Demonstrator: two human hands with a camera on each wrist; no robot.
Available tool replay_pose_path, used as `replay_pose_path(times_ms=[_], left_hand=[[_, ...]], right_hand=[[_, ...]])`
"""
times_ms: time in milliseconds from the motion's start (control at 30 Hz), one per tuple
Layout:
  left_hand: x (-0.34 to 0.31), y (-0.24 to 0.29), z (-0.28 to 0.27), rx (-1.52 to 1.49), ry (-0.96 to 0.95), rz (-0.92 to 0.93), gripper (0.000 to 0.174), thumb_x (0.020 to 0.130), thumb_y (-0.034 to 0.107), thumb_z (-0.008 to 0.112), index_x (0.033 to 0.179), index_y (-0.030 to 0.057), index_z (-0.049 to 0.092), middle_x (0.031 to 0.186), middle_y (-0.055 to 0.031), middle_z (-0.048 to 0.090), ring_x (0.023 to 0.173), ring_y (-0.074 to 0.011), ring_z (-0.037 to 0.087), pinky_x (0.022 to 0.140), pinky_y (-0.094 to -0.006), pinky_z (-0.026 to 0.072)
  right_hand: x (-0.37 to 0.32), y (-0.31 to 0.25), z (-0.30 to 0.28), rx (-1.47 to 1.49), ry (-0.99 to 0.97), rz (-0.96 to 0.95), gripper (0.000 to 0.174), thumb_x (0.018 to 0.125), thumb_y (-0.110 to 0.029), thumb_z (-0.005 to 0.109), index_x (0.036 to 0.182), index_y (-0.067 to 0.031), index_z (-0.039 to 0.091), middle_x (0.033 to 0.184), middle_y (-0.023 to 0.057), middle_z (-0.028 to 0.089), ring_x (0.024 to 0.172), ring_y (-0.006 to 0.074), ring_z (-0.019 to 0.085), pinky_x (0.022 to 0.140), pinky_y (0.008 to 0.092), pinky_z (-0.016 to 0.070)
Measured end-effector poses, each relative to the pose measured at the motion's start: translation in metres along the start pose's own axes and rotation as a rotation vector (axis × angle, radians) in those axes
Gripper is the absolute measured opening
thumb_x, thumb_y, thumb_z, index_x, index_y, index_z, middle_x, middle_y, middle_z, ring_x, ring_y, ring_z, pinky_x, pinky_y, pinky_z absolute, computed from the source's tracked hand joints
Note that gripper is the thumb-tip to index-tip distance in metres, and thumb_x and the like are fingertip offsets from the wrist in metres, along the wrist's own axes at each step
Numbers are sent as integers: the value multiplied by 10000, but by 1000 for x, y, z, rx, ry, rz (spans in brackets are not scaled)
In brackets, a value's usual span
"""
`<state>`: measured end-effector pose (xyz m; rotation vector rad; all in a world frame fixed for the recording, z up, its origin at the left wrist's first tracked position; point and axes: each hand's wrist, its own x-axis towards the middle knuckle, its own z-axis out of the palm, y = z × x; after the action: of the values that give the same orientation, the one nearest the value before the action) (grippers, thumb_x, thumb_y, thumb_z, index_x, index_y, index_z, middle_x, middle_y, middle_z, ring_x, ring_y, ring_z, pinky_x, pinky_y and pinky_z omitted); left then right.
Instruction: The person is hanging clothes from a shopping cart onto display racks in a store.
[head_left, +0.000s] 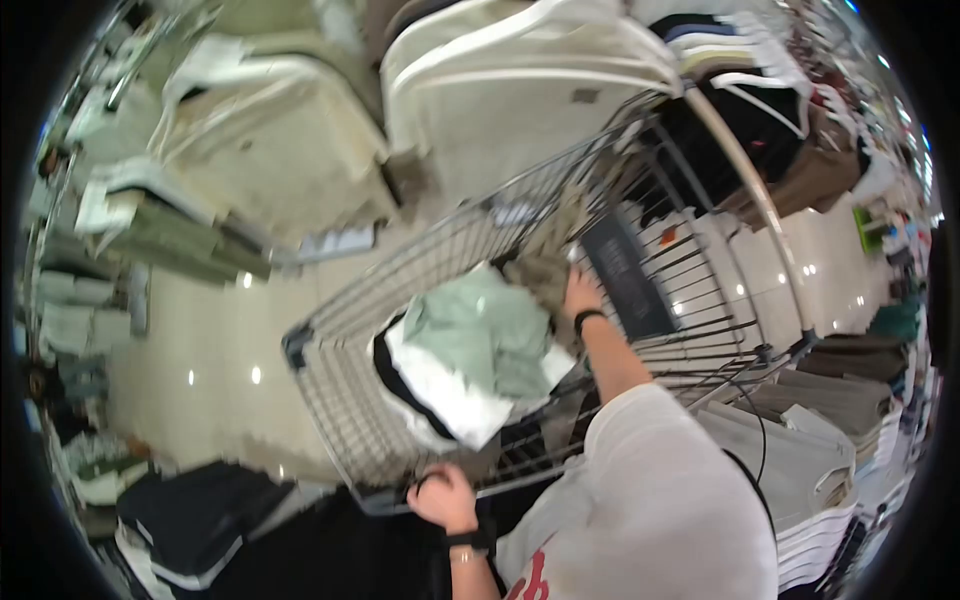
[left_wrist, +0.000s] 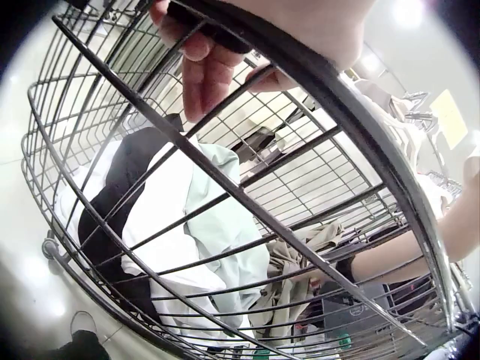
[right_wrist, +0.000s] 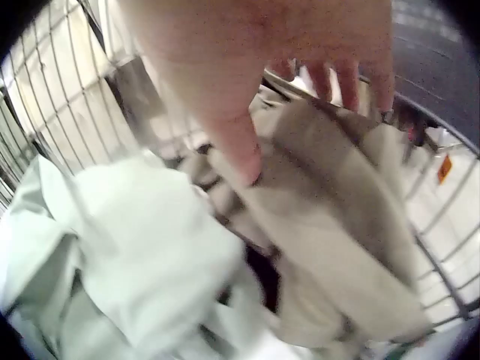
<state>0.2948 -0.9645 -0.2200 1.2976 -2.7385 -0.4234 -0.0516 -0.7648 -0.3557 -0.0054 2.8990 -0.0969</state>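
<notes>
A wire shopping cart [head_left: 340,440] holds a bundle of clothes. My left hand [head_left: 445,498] curls over its near rim, and the left wrist view shows the fingers [left_wrist: 206,86] hanging inside the rim. In the cart, my right hand [head_left: 583,292] grips a brown garment [head_left: 545,262]. Seen from the right wrist, the thumb [right_wrist: 241,154] lies on this brown cloth [right_wrist: 322,202] with the other fingers beyond its upper edge. A pale green garment [head_left: 480,325] lies beside it, over white [head_left: 440,385] and black cloth [left_wrist: 139,161].
Racks of cream shirts [head_left: 530,110] and olive clothes [head_left: 170,235] stand beyond the cart. Grey shirts [head_left: 790,435] hang at the right, dark clothing [head_left: 190,515] at the lower left. A dark sign panel [head_left: 628,275] is on the cart's side. Shiny tiled floor [head_left: 215,370] shows at the left.
</notes>
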Motion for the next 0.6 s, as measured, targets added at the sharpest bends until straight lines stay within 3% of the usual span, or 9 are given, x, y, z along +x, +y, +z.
replay_pose_path(times_ms=[33, 100, 233, 300, 367, 433, 500, 533, 600], left_hand=[[0, -4, 6, 80, 2, 4, 274, 765, 254, 555, 629, 34, 645, 598, -122, 618, 592, -278, 577, 747, -375, 383], [3, 0, 1, 67, 20, -22, 258, 759, 240, 562, 632, 30, 642, 576, -139, 601, 586, -299, 567, 732, -388, 387], [15, -3, 3, 89, 33, -60, 209, 734, 217, 584, 670, 28, 649, 592, -150, 603, 609, -337, 564, 734, -399, 383], [19, -16, 8, 9, 58, -9, 251, 745, 259, 593, 722, 20, 669, 661, -173, 630, 638, -341, 574, 767, -401, 388], [29, -29, 5, 36, -81, 34, 277, 745, 242, 625, 845, -13, 665, 678, -179, 638, 692, -330, 594, 807, -396, 403], [38, 13, -53, -382, -295, -256, 334, 728, 188, 664, 953, -56, 627, 756, -198, 644, 834, -325, 611, 870, -395, 408], [41, 31, -64, -447, 1, 58, 520, 686, 128, 702, 1129, -83, 530, 1031, -254, 596, 1036, -336, 555, 923, -380, 404], [36, 68, -87, -542, 89, 186, 639, 664, 151, 742, 1197, -75, 472, 1152, -242, 515, 1081, -325, 515, 950, -369, 383], [19, 168, -148, -574, 308, 463, 845, 617, 192, 800, 1299, -57, 367, 1318, -226, 378, 1191, -338, 406, 1019, -391, 304]], right_hand=[[0, 10, -17, -85, -276, 14, 653, 804, -208, 624, 1347, -34, 306, 1161, 233, 536, 1047, 357, 549, 863, 467, 456], [7, 27, 6, -135, -338, -36, 404, 877, -126, 443, 1267, -23, 463, 1088, 187, 619, 981, 341, 608, 861, 477, 465], [1, 9, -36, 460, -433, -81, 426, 868, -191, 454, 1262, -31, 487, 1236, 214, 514, 1126, 353, 495, 940, 428, 423], [11, 2, -66, 802, -212, -310, 260, 863, -229, 515, 987, -3, 556, 1078, 196, 565, 987, 347, 526, 845, 402, 423], [-3, 9, -160, 1269, -102, -350, 185, 869, -200, 511, 841, -23, 556, 916, 129, 565, 863, 225, 531, 755, 357, 422], [-45, 23, -265, 1911, -14, -383, 152, 864, -207, 543, 860, -58, 569, 861, 34, 585, 825, 155, 545, 782, 314, 439], [-105, 64, -362, 2085, -62, -451, 151, 889, -168, 521, 914, -35, 588, 888, 35, 620, 815, 128, 588, 748, 278, 470], [-116, 99, -381, 2105, -158, -703, 264, 939, -206, 446, 1072, -23, 582, 1027, 61, 626, 913, 150, 593, 853, 307, 462], [-169, 154, -412, 2063, 99, -508, 335, 938, -217, 438, 1172, 0, 541, 1124, 95, 604, 1013, 191, 580, 906, 326, 453]])
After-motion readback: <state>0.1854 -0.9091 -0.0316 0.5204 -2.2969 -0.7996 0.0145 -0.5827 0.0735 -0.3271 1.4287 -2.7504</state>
